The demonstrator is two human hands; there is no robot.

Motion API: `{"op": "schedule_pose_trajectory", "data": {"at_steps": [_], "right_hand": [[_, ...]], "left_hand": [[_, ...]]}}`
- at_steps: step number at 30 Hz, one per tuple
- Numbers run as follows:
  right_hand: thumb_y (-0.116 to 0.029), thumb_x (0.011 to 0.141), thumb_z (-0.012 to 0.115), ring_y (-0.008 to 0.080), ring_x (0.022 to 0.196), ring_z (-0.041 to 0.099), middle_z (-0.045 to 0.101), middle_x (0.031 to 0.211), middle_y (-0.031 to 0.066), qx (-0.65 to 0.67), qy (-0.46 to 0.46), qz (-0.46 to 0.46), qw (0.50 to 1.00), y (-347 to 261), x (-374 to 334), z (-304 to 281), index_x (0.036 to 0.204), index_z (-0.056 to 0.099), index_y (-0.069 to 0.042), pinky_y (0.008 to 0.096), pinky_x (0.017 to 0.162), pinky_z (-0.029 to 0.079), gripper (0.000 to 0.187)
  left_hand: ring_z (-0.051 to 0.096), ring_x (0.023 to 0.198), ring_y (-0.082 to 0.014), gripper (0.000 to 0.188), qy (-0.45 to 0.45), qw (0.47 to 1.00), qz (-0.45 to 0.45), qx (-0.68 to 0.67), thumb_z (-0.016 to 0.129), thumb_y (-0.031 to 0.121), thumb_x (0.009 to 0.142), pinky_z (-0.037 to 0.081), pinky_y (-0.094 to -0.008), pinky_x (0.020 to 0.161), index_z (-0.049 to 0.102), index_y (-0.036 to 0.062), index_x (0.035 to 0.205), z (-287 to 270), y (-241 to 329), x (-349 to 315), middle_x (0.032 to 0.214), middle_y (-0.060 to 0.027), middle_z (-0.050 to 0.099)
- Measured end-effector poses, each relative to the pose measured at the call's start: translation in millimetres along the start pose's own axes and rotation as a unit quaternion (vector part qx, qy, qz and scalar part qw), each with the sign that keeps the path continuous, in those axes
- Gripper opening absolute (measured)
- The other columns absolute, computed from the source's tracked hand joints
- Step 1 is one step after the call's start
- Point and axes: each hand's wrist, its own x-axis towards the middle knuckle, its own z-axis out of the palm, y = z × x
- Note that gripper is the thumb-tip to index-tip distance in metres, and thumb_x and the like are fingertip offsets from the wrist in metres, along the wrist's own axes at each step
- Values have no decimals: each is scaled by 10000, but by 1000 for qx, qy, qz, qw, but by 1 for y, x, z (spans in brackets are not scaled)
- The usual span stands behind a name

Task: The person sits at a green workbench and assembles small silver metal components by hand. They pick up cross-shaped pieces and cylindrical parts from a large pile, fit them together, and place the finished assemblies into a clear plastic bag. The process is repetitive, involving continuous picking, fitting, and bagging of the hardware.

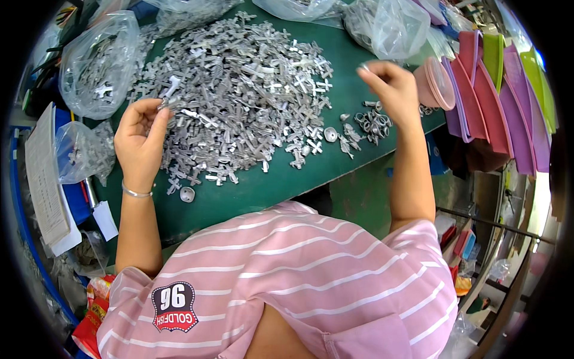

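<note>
A large heap of small grey metal pieces (239,90), many of them cross-shaped, covers the middle of the green table (257,197). At the heap's left edge, my left hand (140,140) is closed in a pinch on a small silvery metal piece (173,87) that sticks up past the fingertips. My right hand (391,90) is raised over the table's right part, thumb and forefinger pressed together. A tiny pale spot shows at their tips, too small to name. Below that hand lies a small group of grey metal rings (375,124).
Clear plastic bags (98,66) of metal parts stand at the far left, with more bags (388,27) along the back. Pink cups (435,84) and a row of purple, red and green plastic bins (484,93) stand right. Papers (48,173) hang at left.
</note>
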Motion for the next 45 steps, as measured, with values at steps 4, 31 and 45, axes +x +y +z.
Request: {"op": "schedule_pose_trajectory", "data": {"at_steps": [4, 31, 45], "right_hand": [[-7, 701, 704, 63, 679, 509, 588, 791, 5, 36, 58, 56, 996, 51, -63, -29, 882, 636, -17, 202, 600, 420, 193], [-74, 629, 732, 299, 862, 544, 585, 924, 108, -134, 14, -169, 976, -3, -77, 93, 943, 602, -38, 382, 760, 415, 342], [52, 742, 668, 205, 853, 618, 586, 976, 118, 672, -260, 199, 664, -34, -105, 122, 1072, 547, 29, 295, 722, 549, 352]], "left_hand": [[541, 713, -56, 162, -54, 997, -43, -20, 611, 24, 817, 444, -181, 647, 597, -17, 974, 6, 1, -9, 835, -18, 593], [526, 765, -87, 195, -105, 993, 34, 50, 605, -51, 781, 428, -195, 673, 594, -26, 974, 21, 19, -38, 904, -40, 571], [617, 717, -125, 203, -220, 870, -301, -324, 591, 21, 840, 516, -225, 613, 562, -49, 1028, 42, 47, -56, 855, -101, 632]]}}
